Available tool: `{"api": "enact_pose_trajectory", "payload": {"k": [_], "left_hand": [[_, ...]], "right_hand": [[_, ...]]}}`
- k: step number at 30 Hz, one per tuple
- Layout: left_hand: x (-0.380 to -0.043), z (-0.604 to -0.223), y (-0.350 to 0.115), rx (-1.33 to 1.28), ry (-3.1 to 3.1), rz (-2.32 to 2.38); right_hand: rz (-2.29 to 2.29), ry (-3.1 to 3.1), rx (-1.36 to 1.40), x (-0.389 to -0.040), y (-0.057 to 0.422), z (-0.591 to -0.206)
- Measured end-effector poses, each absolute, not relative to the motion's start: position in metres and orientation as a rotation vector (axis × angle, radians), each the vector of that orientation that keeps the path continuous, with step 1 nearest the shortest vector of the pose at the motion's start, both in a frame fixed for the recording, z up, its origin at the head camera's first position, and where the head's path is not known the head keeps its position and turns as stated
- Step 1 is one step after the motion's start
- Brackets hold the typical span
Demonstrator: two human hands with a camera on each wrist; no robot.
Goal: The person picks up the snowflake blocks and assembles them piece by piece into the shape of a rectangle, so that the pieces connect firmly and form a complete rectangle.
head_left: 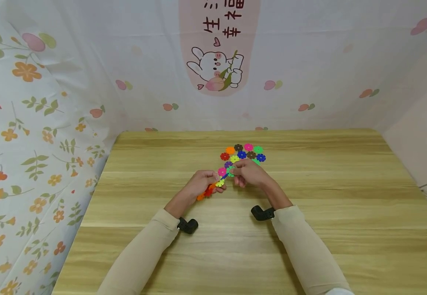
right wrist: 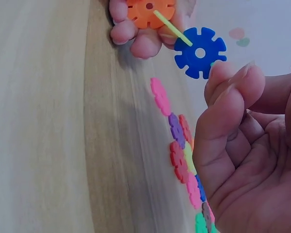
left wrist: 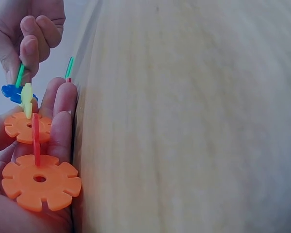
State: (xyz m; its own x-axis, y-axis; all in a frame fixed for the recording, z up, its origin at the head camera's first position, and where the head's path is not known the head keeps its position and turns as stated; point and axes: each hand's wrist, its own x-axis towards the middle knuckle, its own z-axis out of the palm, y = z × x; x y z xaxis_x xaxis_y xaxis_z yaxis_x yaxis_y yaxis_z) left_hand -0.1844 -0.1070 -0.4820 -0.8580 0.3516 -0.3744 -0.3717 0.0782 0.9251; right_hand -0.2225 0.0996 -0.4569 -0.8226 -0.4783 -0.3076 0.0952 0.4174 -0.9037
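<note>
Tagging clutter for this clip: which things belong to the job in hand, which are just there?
Job: left hand, holding disc chain; right hand, pinching green disc; discs lying flat (likely spares).
Just there: table; printed cloth backdrop; black wrist cameras.

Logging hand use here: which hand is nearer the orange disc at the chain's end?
Left: the left hand is directly beside the orange disc; the right hand is farther off, pinching a green disc at the other end.
</note>
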Motion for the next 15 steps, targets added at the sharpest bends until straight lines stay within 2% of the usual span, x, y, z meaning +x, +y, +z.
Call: {"api": "enact_pose_trajectory", "payload": {"k": [15], "left_hand": [[-0.1858, -0.4816, -0.1082, 0.008, 1.857, 1.805]], "right_hand": [[-1.406, 2.149, -0.328, -0.2213, 0.1008, -0.4587]]}}
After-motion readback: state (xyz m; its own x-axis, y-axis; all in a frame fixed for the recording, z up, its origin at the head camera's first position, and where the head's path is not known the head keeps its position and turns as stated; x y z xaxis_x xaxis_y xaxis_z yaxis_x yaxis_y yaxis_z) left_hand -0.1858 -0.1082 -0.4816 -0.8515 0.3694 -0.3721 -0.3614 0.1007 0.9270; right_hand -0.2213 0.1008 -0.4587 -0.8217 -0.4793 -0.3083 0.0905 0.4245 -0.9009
